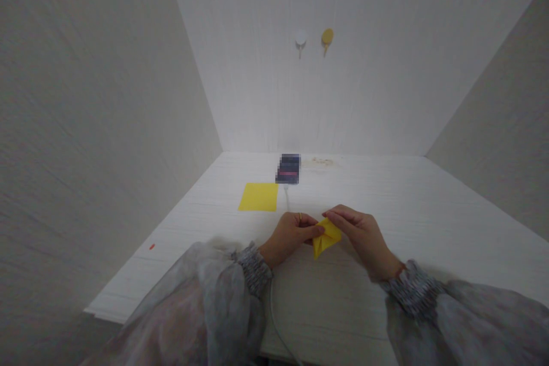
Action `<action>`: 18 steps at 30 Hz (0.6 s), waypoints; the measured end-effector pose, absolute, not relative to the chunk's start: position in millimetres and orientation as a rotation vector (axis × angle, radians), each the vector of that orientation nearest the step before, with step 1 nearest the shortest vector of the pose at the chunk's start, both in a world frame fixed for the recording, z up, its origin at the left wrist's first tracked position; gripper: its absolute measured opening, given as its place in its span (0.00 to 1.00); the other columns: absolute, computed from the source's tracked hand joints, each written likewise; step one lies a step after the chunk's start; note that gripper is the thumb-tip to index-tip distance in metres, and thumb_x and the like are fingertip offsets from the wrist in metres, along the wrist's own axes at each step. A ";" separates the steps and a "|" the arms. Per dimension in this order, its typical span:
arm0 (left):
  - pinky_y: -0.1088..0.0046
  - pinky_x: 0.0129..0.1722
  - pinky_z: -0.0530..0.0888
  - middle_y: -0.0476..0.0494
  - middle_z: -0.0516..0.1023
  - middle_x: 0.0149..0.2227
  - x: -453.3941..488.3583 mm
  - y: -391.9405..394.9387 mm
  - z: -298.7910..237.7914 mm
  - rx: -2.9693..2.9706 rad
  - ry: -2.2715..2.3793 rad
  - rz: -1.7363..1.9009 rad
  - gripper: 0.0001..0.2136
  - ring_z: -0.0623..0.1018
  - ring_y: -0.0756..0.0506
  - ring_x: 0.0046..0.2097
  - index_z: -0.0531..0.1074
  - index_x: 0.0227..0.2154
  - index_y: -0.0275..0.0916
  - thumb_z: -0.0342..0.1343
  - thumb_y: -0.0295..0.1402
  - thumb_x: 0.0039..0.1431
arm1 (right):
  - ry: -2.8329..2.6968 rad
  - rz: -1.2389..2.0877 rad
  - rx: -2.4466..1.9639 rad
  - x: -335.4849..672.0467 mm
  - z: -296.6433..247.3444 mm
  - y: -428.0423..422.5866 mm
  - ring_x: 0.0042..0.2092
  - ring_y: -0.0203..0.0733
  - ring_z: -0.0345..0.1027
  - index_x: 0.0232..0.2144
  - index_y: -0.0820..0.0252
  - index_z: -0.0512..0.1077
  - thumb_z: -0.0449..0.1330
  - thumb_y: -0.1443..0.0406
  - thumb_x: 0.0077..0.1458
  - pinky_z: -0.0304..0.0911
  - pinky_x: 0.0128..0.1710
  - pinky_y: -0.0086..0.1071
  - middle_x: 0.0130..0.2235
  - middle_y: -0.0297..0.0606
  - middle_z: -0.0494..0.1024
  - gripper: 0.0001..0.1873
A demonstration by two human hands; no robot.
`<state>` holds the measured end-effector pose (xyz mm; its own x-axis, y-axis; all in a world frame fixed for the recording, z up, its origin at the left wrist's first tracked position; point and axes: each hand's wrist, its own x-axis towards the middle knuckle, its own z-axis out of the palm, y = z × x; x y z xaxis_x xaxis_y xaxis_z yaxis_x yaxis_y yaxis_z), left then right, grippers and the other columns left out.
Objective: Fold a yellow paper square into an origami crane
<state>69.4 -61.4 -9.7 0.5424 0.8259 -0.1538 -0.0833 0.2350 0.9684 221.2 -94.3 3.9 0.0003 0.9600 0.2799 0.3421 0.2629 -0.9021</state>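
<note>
Evidently both hands are busy with one small thing: the yellow paper (329, 235), folded and creased, sits between them, seemingly just off the table (429, 206). The left hand (295, 234) has its thumb pressed over the near side against the fingers behind; the right hand (360, 234) pinches the upper edge, fingertips together on it. Gripped from both sides, such a light piece probably stays steady and its creases closed. Beyond the left fingers and farther left lies a flat yellow sheet (258, 197), well apart, perhaps so the hands have room. Past those fingertips sits a dark, blurred device (289, 168), a pale cable (287, 197) running from it toward the left hand. Gathered cuffs (254, 269) presumably keep the loose sleeves off the fingers.
</note>
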 end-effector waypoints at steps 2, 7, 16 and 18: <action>0.75 0.28 0.69 0.44 0.75 0.25 69.3 -61.0 -10.6 1.182 0.788 0.717 0.12 0.73 0.51 0.25 0.72 0.24 0.32 0.60 0.36 0.36 | -1.520 0.785 -1.246 221.7 3.1 -94.5 0.31 0.38 0.64 0.26 0.59 0.72 0.52 0.59 0.49 0.60 0.30 0.29 0.27 0.35 0.72 0.12; 0.76 0.27 0.69 0.44 0.75 0.24 69.5 -61.5 -9.0 1.185 0.773 0.692 0.12 0.72 0.51 0.25 0.72 0.24 0.32 0.60 0.35 0.36 | -1.483 0.818 -1.238 222.4 1.1 -94.9 0.31 0.38 0.64 0.26 0.60 0.71 0.52 0.60 0.49 0.60 0.29 0.29 0.28 0.36 0.72 0.12; 0.76 0.26 0.68 0.45 0.74 0.23 71.2 -62.3 -5.2 1.203 0.810 0.704 0.12 0.71 0.52 0.24 0.72 0.23 0.32 0.60 0.36 0.36 | -1.401 0.790 -1.311 220.0 0.4 -94.9 0.29 0.37 0.64 0.26 0.61 0.71 0.52 0.58 0.48 0.60 0.27 0.28 0.26 0.36 0.72 0.13; 0.76 0.26 0.68 0.45 0.74 0.22 70.9 -62.0 -6.0 1.197 0.817 0.717 0.12 0.71 0.52 0.23 0.72 0.22 0.32 0.60 0.37 0.36 | -1.408 0.826 -1.301 219.3 0.6 -93.4 0.29 0.37 0.64 0.26 0.61 0.71 0.52 0.58 0.48 0.61 0.27 0.28 0.27 0.36 0.72 0.13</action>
<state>70.9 -62.0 -6.0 0.5273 0.8342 -0.1616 -0.0515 0.2212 0.9739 219.3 -93.4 0.6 0.0861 0.9722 0.2179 0.2836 0.1858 -0.9408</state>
